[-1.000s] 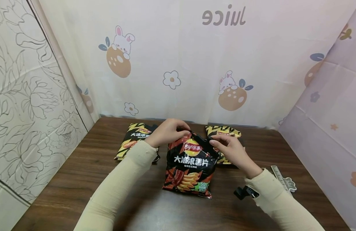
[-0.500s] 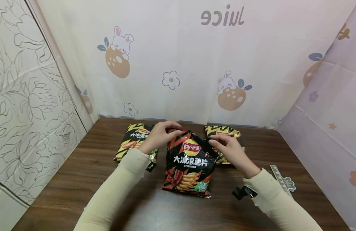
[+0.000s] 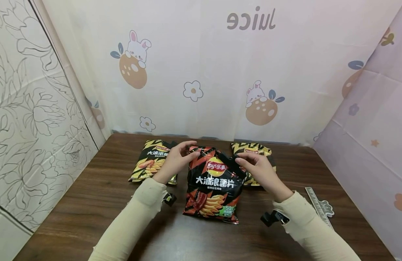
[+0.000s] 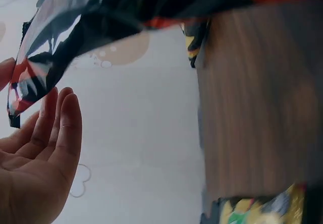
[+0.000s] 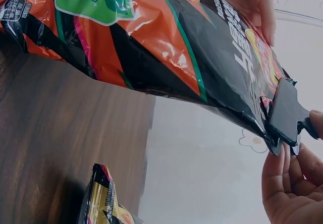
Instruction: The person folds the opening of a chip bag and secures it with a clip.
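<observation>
A black and red Lay's potato chip bag (image 3: 212,185) stands upright at the middle of the table. On its top right corner sits a black bag clip (image 5: 285,112), slanting across the torn-looking edge. My right hand (image 3: 261,170) pinches the clip's handle between thumb and fingers. At the bag's top left corner is my left hand (image 3: 175,161), fingers loosely extended behind the corner and thumb in front. In the left wrist view these fingers (image 4: 68,123) lie relaxed beside the bag's tip, not gripping it.
Behind to the left lies a yellow and black chip bag (image 3: 152,161), and another chip bag (image 3: 256,148) lies behind my right hand. A ruler (image 3: 319,207) with a cartoon-shaped end lies at the table's right. A patterned curtain (image 3: 194,54) closes off the back.
My left hand has let go near the clip's left end and slid left to the bag's top left corner, fingers loosening. The right hand stays at the clip.
</observation>
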A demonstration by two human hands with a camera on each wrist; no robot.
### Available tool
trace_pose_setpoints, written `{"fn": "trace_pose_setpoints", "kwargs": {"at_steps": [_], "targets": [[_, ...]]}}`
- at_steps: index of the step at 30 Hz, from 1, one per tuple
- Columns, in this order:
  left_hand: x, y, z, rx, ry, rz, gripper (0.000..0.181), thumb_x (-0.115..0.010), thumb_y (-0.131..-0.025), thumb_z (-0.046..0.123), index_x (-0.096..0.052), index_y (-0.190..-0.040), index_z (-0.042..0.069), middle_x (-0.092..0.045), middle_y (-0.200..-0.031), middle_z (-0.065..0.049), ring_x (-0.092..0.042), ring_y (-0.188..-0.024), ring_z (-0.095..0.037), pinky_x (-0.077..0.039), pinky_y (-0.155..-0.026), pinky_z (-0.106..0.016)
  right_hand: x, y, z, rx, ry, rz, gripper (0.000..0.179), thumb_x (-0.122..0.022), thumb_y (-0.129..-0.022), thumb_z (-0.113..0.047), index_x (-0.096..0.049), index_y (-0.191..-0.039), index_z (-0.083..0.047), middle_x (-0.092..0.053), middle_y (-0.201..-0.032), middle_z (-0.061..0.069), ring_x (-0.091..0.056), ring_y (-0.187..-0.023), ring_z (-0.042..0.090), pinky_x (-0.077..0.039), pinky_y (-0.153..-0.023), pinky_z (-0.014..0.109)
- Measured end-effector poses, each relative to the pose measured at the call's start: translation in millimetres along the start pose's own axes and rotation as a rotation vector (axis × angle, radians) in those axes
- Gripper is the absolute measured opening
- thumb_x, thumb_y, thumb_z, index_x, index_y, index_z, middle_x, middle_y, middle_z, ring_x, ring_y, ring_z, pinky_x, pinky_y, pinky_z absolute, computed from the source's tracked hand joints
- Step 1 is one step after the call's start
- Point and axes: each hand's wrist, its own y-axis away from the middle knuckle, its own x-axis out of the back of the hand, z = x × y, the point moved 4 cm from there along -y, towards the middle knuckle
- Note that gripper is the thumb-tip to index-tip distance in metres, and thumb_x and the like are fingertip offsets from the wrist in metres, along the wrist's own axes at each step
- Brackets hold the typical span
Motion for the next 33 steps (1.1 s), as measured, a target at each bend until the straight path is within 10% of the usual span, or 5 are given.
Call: {"fn": "trace_pose_setpoints", "kwargs": {"at_steps": [33], "targets": [[-40.3, 46.3, -41.4, 0.116, 0.11, -0.08, 0.059, -0.069, -0.092, 0.031, -0.044, -0.141, 0.008, -0.06, -0.131, -0.014, -0.06, -0.115, -0.025, -0.048, -0.099, -0.046, -5.6, -0.4, 2.4, -0.108, -0.076, 0.057, 0.05, -0.057, -0.098, -0.042, -0.061, -0.131, -0.006, -0.063, -0.121, 0.016, -0.062, -0.088, 0.006, -0.053, -0.078, 0.022]]}}
